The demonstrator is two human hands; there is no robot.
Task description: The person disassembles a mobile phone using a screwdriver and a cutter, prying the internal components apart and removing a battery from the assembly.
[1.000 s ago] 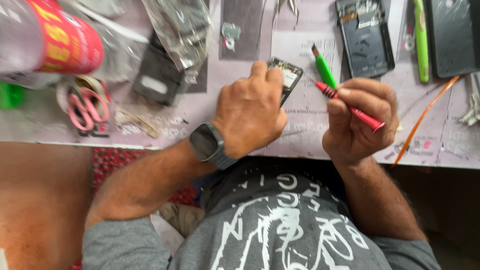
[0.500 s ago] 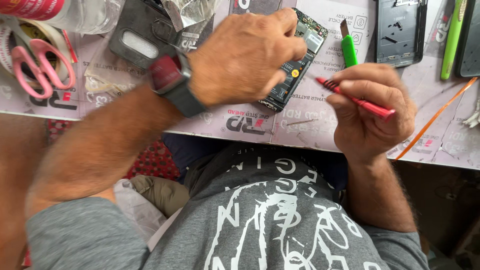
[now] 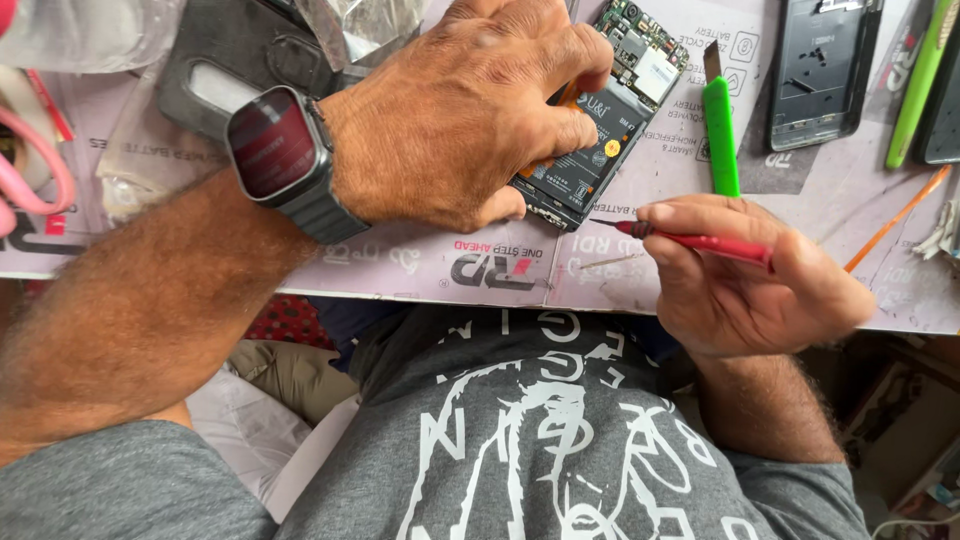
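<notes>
My left hand (image 3: 465, 105) lies palm-down over an opened phone (image 3: 600, 130), fingers curled together and pressing on its upper edge and side, thumb tucked against the near corner. The phone sits on the pale work mat (image 3: 420, 262), tilted so its circuit board end points away from me and to the right; the dark battery face and the green board show past my knuckles. A dark wristwatch (image 3: 275, 150) with a reddish screen rides on that wrist.

My right hand (image 3: 745, 285) is closed around a red screwdriver (image 3: 700, 242), thumb and forefinger pinching the shaft near the front. The tool lies almost level, its thin metal tip pointing left and stopping just beside the phone's lower corner; I cannot tell whether it touches.

Just right of the phone, a green knife (image 3: 720, 125) lies upright on the mat, blade end away from me. Further right sits an empty dark phone frame (image 3: 825, 75), and beyond it a green stick (image 3: 920, 75) at the edge of view. A thin orange strip (image 3: 895, 218) slants across the mat near my right hand. At far left I see pink scissor handles (image 3: 35, 190), and above my left wrist a dark case (image 3: 235, 60) partly under clear plastic.
</notes>
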